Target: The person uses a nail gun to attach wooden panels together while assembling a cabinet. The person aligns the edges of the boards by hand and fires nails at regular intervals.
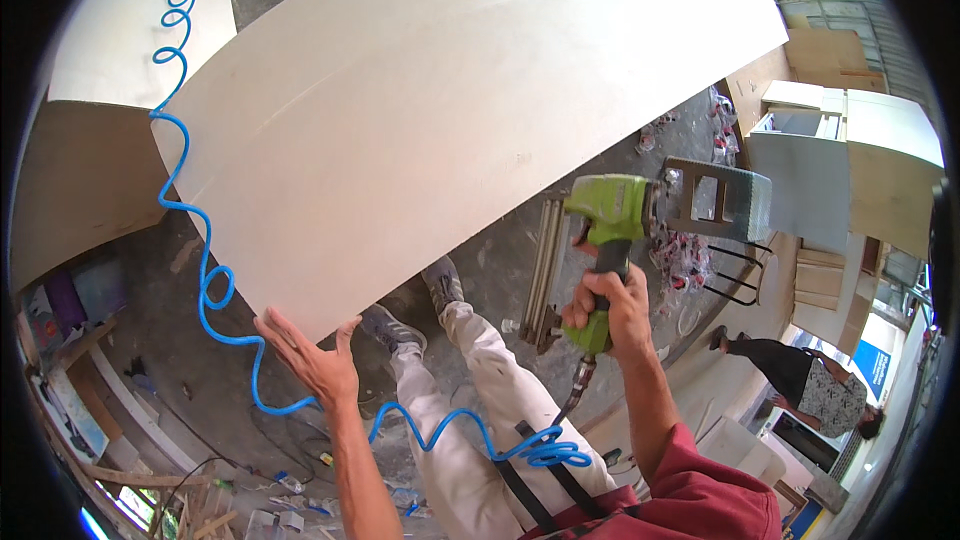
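Observation:
My right hand (607,300) is wrapped round the handle of a green nail gun (606,208), raised over the floor right of a large white panel (400,140). The gun's long metal magazine (543,275) hangs on its left side, and a hose fitting (580,377) joins it at the bottom. My left hand (318,365) is at the panel's near corner, fingers stretched along one edge and thumb out by the other. A coiled blue air hose (212,285) runs along the panel's left edge and past my left wrist to my lap.
A grey plastic stool (718,202) stands beyond the nail gun, near plastic-wrapped parts (683,262) on the concrete floor. Pale cabinets (840,155) line the right. A person (800,380) is at the far right. Another white sheet (130,50) lies left; scraps (290,485) litter the lower left.

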`<act>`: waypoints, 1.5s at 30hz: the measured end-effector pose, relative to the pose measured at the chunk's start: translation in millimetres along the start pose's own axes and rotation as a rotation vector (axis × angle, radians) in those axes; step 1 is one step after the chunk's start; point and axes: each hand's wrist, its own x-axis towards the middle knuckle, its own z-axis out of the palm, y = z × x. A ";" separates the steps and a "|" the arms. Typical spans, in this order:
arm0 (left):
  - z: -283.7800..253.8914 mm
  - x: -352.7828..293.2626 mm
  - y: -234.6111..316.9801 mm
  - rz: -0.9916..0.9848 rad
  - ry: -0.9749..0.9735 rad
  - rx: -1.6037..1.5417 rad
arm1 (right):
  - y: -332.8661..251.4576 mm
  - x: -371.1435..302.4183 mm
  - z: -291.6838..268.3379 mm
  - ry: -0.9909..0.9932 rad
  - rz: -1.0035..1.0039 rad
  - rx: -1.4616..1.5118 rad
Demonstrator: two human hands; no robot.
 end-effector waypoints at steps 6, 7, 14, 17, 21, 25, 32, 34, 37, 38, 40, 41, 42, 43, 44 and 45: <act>-12.5 1.4 -16.6 0.034 -0.150 -0.075 | 0.8 4.9 18.1 -0.055 0.067 0.060; -14.4 3.0 -19.8 0.040 -0.181 -0.094 | 2.8 4.5 20.6 -0.067 0.064 0.054; -23.7 7.6 -26.0 0.096 -0.298 -0.075 | 17.5 0.9 27.8 -0.069 0.033 0.025; -19.6 6.2 -27.0 0.096 -0.274 -0.100 | 16.9 1.3 32.9 -0.028 0.029 0.007; -19.2 5.0 -32.4 0.155 -0.280 -0.052 | 20.6 0.6 34.0 0.001 0.012 -0.011; -14.6 2.2 -40.7 0.222 -0.270 0.006 | 21.4 1.3 34.7 0.018 0.007 0.014; -4.5 -3.3 -52.3 0.257 -0.258 0.034 | 20.1 2.7 34.7 0.010 0.005 0.017; -4.8 -3.0 -53.2 0.265 -0.261 0.037 | 20.8 3.6 35.0 0.001 0.002 -0.001; -7.7 -1.8 -49.9 0.312 -0.281 0.110 | 19.9 2.2 35.5 0.017 -0.001 0.005; -8.2 -1.5 -50.5 0.313 -0.278 0.117 | 20.3 2.0 36.5 0.013 -0.004 -0.002; -8.6 -1.1 -51.2 0.316 -0.274 0.130 | 20.0 0.9 38.2 0.006 -0.010 -0.018; -8.2 -1.1 -51.2 0.319 -0.270 0.126 | 20.0 0.7 38.6 0.009 -0.012 -0.018; -7.6 -1.0 -51.2 0.322 -0.266 0.122 | 20.1 0.7 39.1 0.012 -0.013 -0.017; -7.1 -1.1 -51.4 0.325 -0.261 0.118 | 20.4 0.5 39.5 0.014 -0.014 -0.016; -6.6 -1.1 -51.3 0.328 -0.259 0.125 | 20.4 0.2 39.8 0.018 -0.017 -0.029; -6.2 -1.3 -51.2 0.330 -0.258 0.133 | 20.5 -0.2 39.9 0.021 -0.020 -0.042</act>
